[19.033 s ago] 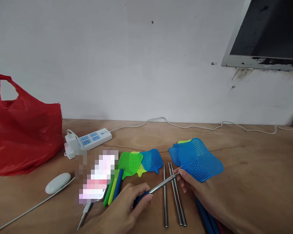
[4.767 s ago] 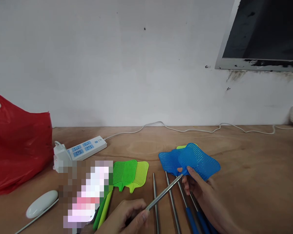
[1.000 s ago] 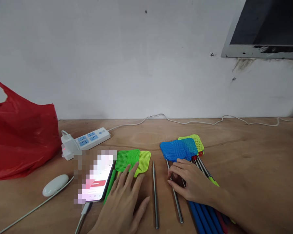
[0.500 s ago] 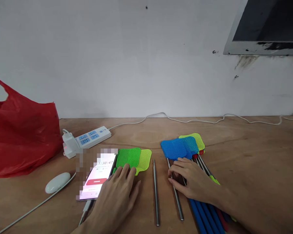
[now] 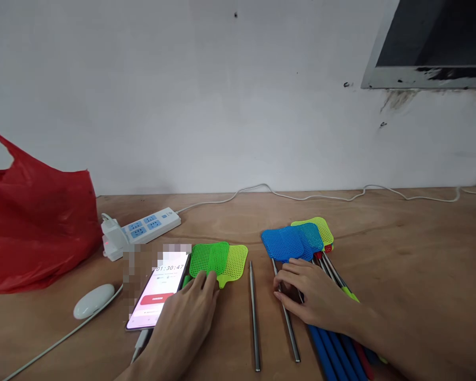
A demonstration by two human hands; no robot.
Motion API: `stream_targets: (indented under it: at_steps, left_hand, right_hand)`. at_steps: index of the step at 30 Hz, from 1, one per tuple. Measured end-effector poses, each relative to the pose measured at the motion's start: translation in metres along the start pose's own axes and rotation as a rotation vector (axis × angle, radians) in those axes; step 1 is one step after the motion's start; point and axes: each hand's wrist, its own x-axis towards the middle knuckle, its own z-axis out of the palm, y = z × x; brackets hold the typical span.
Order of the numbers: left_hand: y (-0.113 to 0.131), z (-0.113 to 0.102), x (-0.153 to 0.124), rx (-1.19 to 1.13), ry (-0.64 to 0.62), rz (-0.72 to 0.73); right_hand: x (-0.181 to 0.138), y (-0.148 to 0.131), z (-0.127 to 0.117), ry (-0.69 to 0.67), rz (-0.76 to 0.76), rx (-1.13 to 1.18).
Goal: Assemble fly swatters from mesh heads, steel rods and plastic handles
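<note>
My left hand [image 5: 188, 316] has its fingers bent together over the lower edge of a green mesh fly swatter head [image 5: 209, 258]; its thumb is hidden beneath. A yellow-green swatter head [image 5: 236, 263] lies partly under the green one. Between my hands rests a loose metal rod [image 5: 254, 317]. My right hand [image 5: 307, 288] pinches a second metal rod [image 5: 289, 330] with thumb and fingers. That rod's top end meets the blue fly swatter heads [image 5: 283, 243]. Several more swatters with blue handles [image 5: 329, 352] lie under my right hand and wrist.
Left of my left hand is a lit phone [image 5: 158, 293] with a cable plugged in. Behind it sits a white power strip [image 5: 150, 225]. A red plastic bag [image 5: 39, 227] and a white mouse-shaped object [image 5: 94, 301] are at the left. A thin cord [image 5: 309, 198] runs along the wall.
My left thumb, spread out before, has drawn in under the hand, and the fingers have closed toward the green head. My right hand holds nearly the same place.
</note>
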Motion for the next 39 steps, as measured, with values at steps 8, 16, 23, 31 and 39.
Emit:
stream_targets:
  at_steps: [8, 16, 23, 31, 39]
  left_hand:
    - [0.002, 0.005, -0.004, -0.126, 0.021, -0.002]
    - [0.01, 0.01, -0.005, -0.355, 0.086, 0.097]
    - [0.01, 0.013, -0.006, -0.538, 0.052, 0.1]
    - [0.013, 0.011, -0.006, -0.801, 0.024, 0.068]
    - [0.014, 0.001, -0.005, -0.961, -0.001, 0.094]
  right_hand:
    - [-0.001, 0.001, 0.004, 0.033, 0.069, -0.019]
    - [-0.001, -0.001, 0.004, 0.027, 0.241, 0.051]
    - [-0.001, -0.005, 0.01, 0.049, 0.311, -0.028]
    - [-0.003, -0.002, 0.018, 0.111, 0.278, -0.091]
    - [0.004, 0.005, 0.01, 0.333, 0.415, 0.656]
